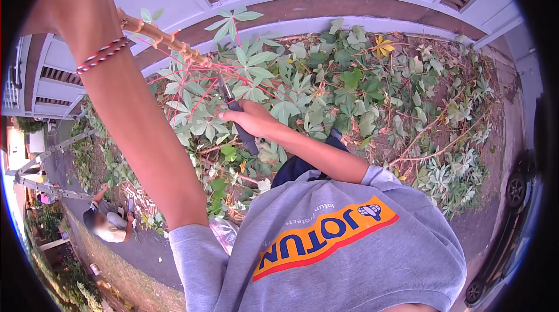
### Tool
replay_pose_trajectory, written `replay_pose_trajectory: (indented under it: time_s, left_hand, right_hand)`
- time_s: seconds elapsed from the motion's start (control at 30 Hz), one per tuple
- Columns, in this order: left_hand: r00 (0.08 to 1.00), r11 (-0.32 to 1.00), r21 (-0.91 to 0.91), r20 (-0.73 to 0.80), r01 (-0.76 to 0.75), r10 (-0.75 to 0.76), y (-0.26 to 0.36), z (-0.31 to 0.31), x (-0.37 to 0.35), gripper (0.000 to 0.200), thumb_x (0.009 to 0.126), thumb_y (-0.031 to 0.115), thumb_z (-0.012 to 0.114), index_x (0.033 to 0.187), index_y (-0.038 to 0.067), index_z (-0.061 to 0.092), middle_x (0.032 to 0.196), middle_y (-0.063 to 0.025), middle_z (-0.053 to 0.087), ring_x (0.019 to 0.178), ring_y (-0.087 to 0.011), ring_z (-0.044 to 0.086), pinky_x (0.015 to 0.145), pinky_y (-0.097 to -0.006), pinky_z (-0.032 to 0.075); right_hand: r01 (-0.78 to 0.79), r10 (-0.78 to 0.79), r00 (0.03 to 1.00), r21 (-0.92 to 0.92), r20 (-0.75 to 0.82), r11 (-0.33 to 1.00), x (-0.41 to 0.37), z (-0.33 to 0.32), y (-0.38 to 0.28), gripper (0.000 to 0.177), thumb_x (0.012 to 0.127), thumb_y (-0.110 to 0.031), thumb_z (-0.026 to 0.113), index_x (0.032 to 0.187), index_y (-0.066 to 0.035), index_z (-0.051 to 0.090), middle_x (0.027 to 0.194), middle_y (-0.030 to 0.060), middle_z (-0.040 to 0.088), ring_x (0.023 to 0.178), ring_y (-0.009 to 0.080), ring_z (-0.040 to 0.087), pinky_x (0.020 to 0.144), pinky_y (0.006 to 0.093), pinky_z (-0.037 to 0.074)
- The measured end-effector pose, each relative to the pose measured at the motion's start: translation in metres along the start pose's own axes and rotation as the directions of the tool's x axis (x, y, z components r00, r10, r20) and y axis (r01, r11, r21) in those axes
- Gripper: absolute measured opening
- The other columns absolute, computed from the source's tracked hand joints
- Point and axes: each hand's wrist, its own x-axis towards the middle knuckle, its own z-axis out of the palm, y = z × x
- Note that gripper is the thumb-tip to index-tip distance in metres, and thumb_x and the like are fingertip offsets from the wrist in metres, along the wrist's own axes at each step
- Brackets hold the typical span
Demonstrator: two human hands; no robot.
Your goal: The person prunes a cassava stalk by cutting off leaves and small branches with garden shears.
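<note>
Left hand [81, 3]: reaching up at the bare end of the cassava stem [169, 38]; its fingers are lying out of sight, so I cannot tell their grip.
Right hand [250, 117]: fingers closing tight around a dark-handled knife [246, 136].
Knife blade: pointing up among the red leaf stalks just below the stem.
Cassava stem: slanting across the upper left, above the leafy bed.

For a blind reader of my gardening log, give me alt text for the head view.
A right hand holds a dark-handled knife toward a leafy stem. The raised left hand, with a red-and-white wristband, meets the stem's end, its grip hidden. Green foliage fills the background.
</note>
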Motion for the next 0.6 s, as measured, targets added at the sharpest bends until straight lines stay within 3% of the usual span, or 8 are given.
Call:
replay_pose_trajectory:
  time_s: [0.13, 0.27, 0.37, 0.6]
  left_hand:
    - [1.0, 1.0, -0.019, 0.01, 0.011, -0.011, 0.004, 0.0, -0.001, 0.019, 0.095, 0.015, 0.052, 0.091, -0.003, 0.048, 0.07, -0.0052, 0.047, 0.06, -0.0138, 0.045, 0.057, -0.0321, 0.04]
    - [1.0, 0.999, -0.044, 0.01, 0.022, -0.022, 0.003, 0.003, -0.006, 0.019, 0.094, 0.015, 0.054, 0.096, -0.003, 0.048, 0.072, -0.0051, 0.048, 0.061, -0.0136, 0.046, 0.057, -0.0317, 0.041]
    - [1.0, 0.998, -0.056, 0.002, 0.02, -0.02, 0.004, 0.004, -0.009, 0.02, 0.094, 0.014, 0.055, 0.099, -0.003, 0.047, 0.073, -0.005, 0.049, 0.062, -0.0134, 0.047, 0.058, -0.0313, 0.042]
    - [0.999, 0.996, -0.082, -0.034, 0.031, -0.034, 0.002, 0.006, -0.019, 0.026, 0.092, 0.013, 0.058, 0.108, -0.004, 0.046, 0.075, -0.0048, 0.05, 0.064, -0.0131, 0.049, 0.06, -0.0304, 0.044]
  right_hand:
    - [0.016, -0.024, 0.997, -0.117, -0.073, 0.993, 0.02, -0.008, -0.007, 0.055, 0.076, -0.055, 0.064, 0.089, -0.001, 0.063, 0.073, 0.0079, 0.06, 0.071, 0.0208, 0.061, 0.067, 0.0353, 0.044]
    - [-0.052, 0.045, 0.997, -0.127, -0.055, 0.991, 0.02, -0.021, -0.013, 0.059, 0.074, -0.058, 0.065, 0.091, -0.001, 0.068, 0.082, 0.0149, 0.068, 0.082, 0.0308, 0.068, 0.076, 0.0416, 0.049]
    - [-0.046, 0.031, 0.997, -0.194, -0.076, 0.98, 0.009, -0.03, -0.003, 0.061, 0.074, -0.058, 0.064, 0.092, 0.0, 0.067, 0.085, 0.0168, 0.068, 0.085, 0.0317, 0.068, 0.077, 0.042, 0.049]
    - [-0.119, 0.101, 0.986, -0.137, -0.131, 0.983, 0.007, -0.041, 0.002, 0.064, 0.075, -0.058, 0.064, 0.096, 0.002, 0.067, 0.089, 0.018, 0.068, 0.088, 0.0324, 0.067, 0.078, 0.0421, 0.049]
